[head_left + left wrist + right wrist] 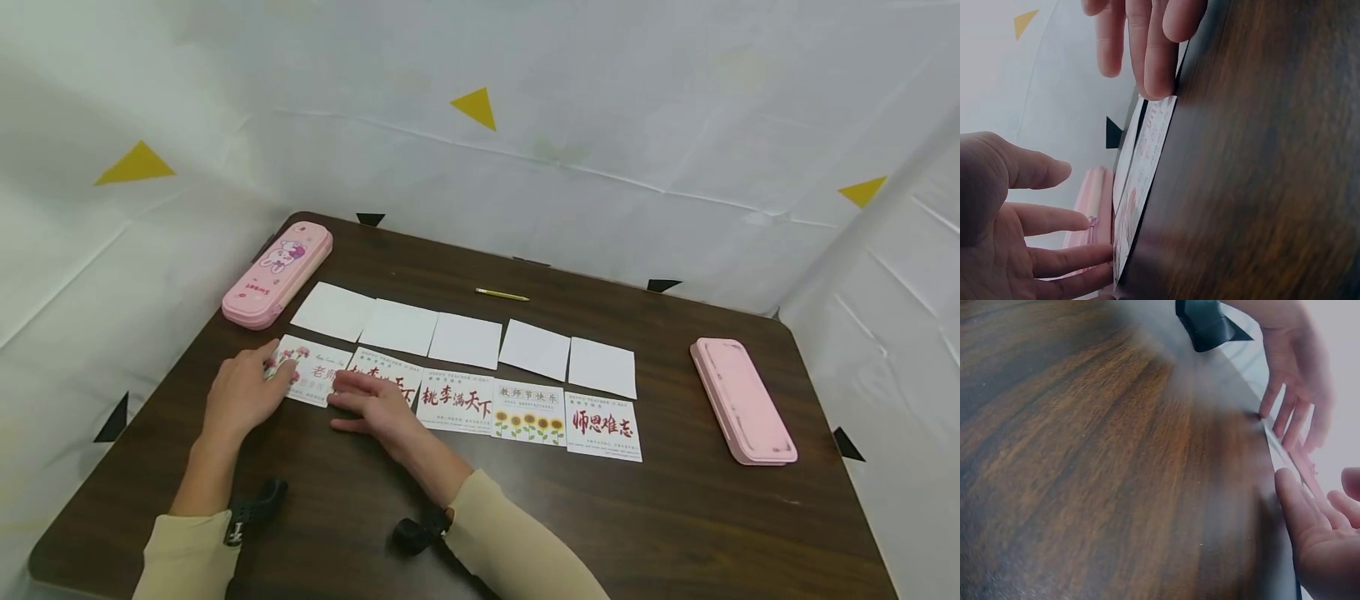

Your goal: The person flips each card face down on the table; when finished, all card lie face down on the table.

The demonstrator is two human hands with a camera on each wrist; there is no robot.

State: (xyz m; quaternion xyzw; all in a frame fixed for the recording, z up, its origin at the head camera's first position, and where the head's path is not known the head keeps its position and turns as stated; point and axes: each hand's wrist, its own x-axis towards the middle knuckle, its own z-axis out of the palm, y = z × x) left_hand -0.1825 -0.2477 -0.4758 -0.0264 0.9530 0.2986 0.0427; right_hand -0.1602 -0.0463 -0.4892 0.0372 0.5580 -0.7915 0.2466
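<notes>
My left hand (243, 387) touches the left edge of a greeting card (311, 367) with pink flowers and red writing, its fingers spread and loosely bent. At the card's right edge, the fingers of my right hand (382, 412) lie extended. In the left wrist view, fingertips of both hands meet opposite ends of this flower card (1141, 169), which lies on the table. To its right follow two cards with matching red writing (386, 375) (453, 400), a sunflower card (528, 414) and another red-lettered card (602, 427).
Several blank white cards (465, 340) form a row behind the printed ones. A yellow pencil (502, 294) lies farther back. One pink pencil case (277, 275) with a rabbit sits at the left, another pink case (742, 400) at the right of the brown table (712, 525).
</notes>
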